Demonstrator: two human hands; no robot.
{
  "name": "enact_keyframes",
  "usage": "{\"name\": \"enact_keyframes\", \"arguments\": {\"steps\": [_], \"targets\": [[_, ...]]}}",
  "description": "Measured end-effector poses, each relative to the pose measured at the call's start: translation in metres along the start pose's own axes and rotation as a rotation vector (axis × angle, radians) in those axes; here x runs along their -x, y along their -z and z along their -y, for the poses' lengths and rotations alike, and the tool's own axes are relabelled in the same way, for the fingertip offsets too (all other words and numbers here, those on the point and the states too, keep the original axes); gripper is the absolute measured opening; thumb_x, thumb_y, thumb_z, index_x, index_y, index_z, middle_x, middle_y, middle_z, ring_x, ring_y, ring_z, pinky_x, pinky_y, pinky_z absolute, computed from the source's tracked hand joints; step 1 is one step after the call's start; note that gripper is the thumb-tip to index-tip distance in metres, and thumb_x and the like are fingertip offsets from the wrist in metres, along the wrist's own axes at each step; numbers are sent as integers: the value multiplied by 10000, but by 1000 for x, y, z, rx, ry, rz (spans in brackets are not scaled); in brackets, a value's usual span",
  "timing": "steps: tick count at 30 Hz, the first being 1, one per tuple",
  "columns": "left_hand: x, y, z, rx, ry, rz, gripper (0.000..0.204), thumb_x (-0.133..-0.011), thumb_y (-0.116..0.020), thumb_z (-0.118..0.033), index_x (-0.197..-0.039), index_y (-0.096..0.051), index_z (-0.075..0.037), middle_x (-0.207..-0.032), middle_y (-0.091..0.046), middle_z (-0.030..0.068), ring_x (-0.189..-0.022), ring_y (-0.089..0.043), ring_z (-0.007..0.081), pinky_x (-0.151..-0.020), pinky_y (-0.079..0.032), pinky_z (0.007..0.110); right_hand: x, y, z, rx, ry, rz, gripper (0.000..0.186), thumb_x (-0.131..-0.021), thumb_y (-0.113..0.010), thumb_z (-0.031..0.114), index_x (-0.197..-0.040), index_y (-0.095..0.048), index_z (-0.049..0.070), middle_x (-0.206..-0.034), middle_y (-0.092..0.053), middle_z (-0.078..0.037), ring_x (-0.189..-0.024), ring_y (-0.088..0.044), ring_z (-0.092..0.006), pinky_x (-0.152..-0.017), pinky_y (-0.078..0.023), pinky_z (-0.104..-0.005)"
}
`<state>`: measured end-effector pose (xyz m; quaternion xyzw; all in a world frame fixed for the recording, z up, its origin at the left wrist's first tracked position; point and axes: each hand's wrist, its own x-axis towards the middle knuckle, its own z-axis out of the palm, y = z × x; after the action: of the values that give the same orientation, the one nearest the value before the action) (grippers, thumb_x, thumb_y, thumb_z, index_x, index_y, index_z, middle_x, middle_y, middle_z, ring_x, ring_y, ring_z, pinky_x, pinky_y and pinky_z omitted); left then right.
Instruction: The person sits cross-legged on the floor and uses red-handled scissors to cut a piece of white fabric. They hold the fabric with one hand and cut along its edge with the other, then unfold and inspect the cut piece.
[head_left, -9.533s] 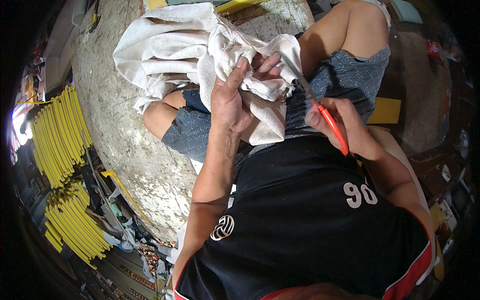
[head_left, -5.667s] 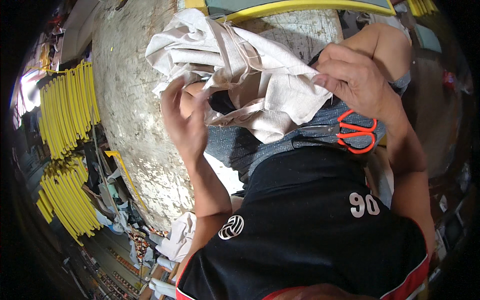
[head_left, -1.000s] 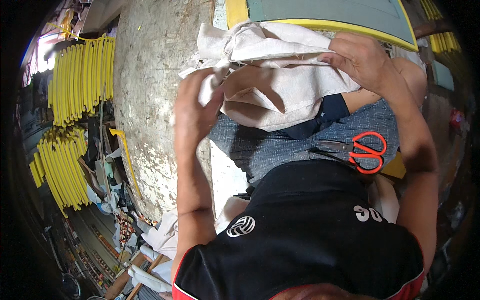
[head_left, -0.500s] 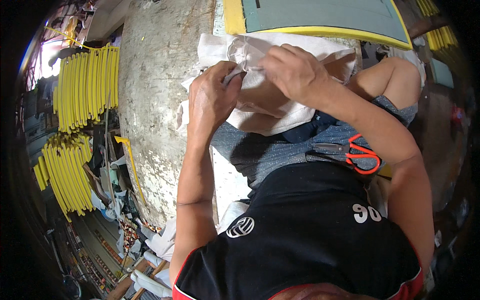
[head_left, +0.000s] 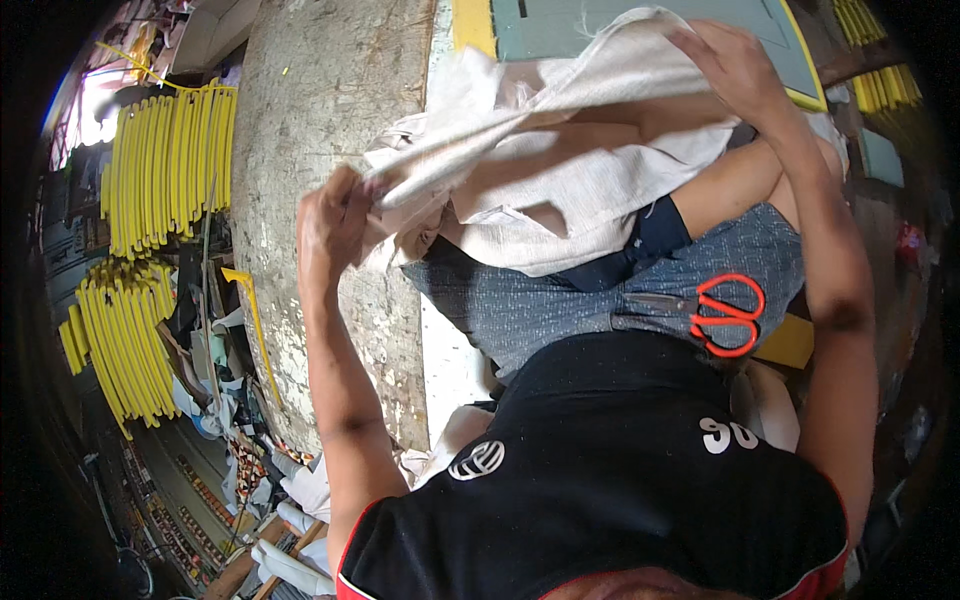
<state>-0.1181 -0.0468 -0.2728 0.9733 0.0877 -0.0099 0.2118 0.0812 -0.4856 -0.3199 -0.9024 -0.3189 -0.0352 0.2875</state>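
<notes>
A large piece of off-white cloth (head_left: 590, 190) lies loosely across my lap and is stretched between my two hands. My left hand (head_left: 333, 222) is closed on its gathered left end, over the worn board. Up at the far right, my right hand (head_left: 735, 70) pinches the cloth's upper edge, its fingertips partly hidden behind the fabric. A taut, folded band runs slantwise from one hand to the other. Loose threads stick out at the top edge. A pair of scissors (head_left: 728, 315) with red-orange handles rests on my grey patterned shorts, below the cloth.
The worn wooden board (head_left: 330, 90) stretches along my left side. Beyond the cloth is a grey-green panel (head_left: 640, 25) with a yellow border. Stacked yellow tubes (head_left: 170, 170) stand at far left, above scattered cloth scraps (head_left: 245, 470). A yellow L-shaped strip (head_left: 255, 320) lies by the board.
My hands were close together on the bunched cloth. They have spread apart, left hand down and left, right hand up and right, pulling the cloth out between them.
</notes>
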Motion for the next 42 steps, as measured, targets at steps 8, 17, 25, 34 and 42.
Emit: {"name": "enact_keyframes", "arguments": {"steps": [8, 17, 25, 34, 42], "targets": [[34, -48, -43, -22, -378, -101, 365, -838, -727, -159, -1187, -651, -84, -1105, -658, 153, -1038, -623, 329, -855, -518, 422, 49, -9, 89, -84, 402, 53, 325, -937, -618, 346, -875, -629, 27, -776, -564, -139, -732, -606, -334, -623, -467, -424], [15, -82, -89, 106, -376, -45, 155, -850, -706, -114, -974, -662, -34, -866, -628, 157, -858, -619, 365, -734, -499, 445, 50, -15, 47, 197, -2, -74, 267, -932, -625, 297, -1033, -659, 52, -958, -606, -148, -869, -623, -352, -755, -510, -434], [20, -54, -108, 148, -384, -48, 106, -895, -674, -112, -969, -660, -39, -851, -668, 159, -724, -656, 368, -638, -514, 418, 37, -86, 123, -50, 295, 34, 231, -890, -672, 215, -1010, -629, 22, -1032, -595, -148, -908, -626, -352, -793, -529, -427], [19, -54, -92, 153, -384, -21, 118, -880, -707, -110, -975, -683, -45, -834, -691, 160, -708, -682, 315, -643, -537, 375, 38, -60, 141, -105, 381, 282, 158, -947, -607, 223, -926, -639, 69, -817, -604, -129, -788, -648, -310, -676, -529, -421], [30, 5, 27, -56, 15, -51, 195, -990, -590, -226, -940, -670, -55, -692, -653, 93, -573, -576, 167, -523, -449, 342, 26, -7, -5, 344, 244, 37, 179, -939, -589, 233, -1002, -675, 90, -910, -636, -108, -864, -629, -329, -768, -512, -420]]}}
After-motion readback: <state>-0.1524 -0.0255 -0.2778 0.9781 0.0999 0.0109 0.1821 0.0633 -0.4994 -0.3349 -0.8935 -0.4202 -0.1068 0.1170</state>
